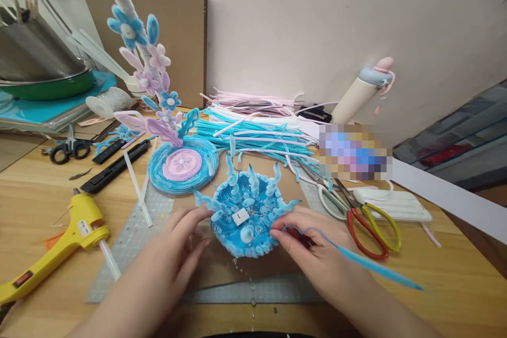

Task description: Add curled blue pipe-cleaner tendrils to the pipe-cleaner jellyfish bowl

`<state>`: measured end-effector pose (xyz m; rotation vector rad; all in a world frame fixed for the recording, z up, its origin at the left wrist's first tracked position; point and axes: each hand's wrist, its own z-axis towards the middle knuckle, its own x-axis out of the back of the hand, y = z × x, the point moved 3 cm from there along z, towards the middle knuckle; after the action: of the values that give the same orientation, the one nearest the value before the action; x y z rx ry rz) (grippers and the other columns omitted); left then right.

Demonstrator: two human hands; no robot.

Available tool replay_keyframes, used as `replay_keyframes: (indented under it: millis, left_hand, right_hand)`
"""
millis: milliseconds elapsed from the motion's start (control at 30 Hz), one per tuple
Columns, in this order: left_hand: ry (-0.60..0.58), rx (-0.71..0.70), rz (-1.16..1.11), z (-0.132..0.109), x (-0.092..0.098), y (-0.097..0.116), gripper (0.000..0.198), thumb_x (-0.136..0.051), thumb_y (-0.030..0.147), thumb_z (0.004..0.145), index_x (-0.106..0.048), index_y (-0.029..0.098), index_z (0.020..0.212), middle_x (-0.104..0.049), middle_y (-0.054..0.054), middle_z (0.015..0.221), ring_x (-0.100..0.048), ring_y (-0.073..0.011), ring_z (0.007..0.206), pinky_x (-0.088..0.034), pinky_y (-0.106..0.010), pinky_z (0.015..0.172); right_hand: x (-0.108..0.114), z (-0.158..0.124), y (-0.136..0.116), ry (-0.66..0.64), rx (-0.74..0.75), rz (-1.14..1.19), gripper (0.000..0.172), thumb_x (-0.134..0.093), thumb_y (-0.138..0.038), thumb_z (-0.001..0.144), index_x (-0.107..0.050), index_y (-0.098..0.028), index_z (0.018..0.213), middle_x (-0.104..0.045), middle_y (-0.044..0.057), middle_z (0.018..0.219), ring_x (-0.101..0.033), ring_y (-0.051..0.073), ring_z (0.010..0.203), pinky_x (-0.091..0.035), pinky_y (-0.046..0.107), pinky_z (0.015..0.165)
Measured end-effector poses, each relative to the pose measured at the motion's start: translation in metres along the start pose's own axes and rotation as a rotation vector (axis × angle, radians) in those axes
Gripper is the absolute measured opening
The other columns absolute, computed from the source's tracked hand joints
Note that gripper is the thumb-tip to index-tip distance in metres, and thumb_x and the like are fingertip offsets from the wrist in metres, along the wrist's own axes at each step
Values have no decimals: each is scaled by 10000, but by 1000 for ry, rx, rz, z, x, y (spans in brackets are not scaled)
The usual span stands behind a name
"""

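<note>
A round, bowl-like craft of blue pipe cleaners [225, 232] sits in front of me, with curled light-blue strands standing up from its rim. Inside it are small blue flowers, a pale-blue ball [246, 234] and a small white tag [240, 216]. My left hand [180, 245] is at its left side, slightly blurred, thumb and forefinger apart, forefinger tip by the rim. At the right rim, my right hand [312, 243] pinches a blue pipe cleaner [380, 265], its thin bare part by the fingers and its fuzzy end trailing right. Clear beads [253, 302] hang below the craft.
A yellow glue gun [85, 222] lies left, with a black cutter [114, 166] and small scissors [69, 149]. Behind stands a flowered stem on a blue coiled base [158, 179]. Pipe cleaners [253, 134] lie piled at the back; red-and-yellow scissors [370, 222] and a bottle [356, 96] are right.
</note>
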<state>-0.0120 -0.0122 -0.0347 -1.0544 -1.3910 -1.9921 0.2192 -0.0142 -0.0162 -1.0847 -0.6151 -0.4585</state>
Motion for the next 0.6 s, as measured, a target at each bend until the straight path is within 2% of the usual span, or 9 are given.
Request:
replay_keyframes:
  millis: [100,300,433,500,600]
  left_hand:
    - [-72,23,-50,9,-8,-1,203,-477,245,904,-583,241,1077,-674,-64,1067,-686,-215,905,-580,-329,732]
    - [-82,-49,-93,8,-8,5,122,-484,224,899,-603,241,877,-663,-13,856,-663,-183,766,-557,-273,649]
    - [-17,-128,-79,2,-12,9,120,-501,202,896,-595,259,944,-646,-27,970,-660,-177,881,-558,-241,726]
    - [13,-162,-78,-1,-14,8,144,-504,194,892,-594,267,977,-625,-39,1045,-650,-177,937,-554,-235,775]
    - [11,-186,-74,-6,-19,6,176,-494,194,891,-599,282,1001,-609,-37,1043,-647,-166,885,-555,-208,731]
  right_hand:
    - [2,-3,1,21,22,17,83,-619,-174,875,-671,-220,830,-654,-11,714,-624,137,637,-475,244,585]
    - [12,-12,2,71,16,23,84,-639,-167,862,-688,-218,815,-622,-25,654,-587,114,571,-445,221,536]
    - [14,-18,2,159,21,-12,80,-638,-160,863,-695,-203,827,-612,-23,622,-564,108,525,-427,220,500]
    - [11,-21,5,162,23,-38,82,-631,-160,869,-695,-198,833,-615,-15,625,-565,114,523,-430,228,498]
    - [5,-26,10,160,43,-73,97,-617,-176,880,-696,-204,831,-623,-2,632,-594,132,540,-461,239,509]
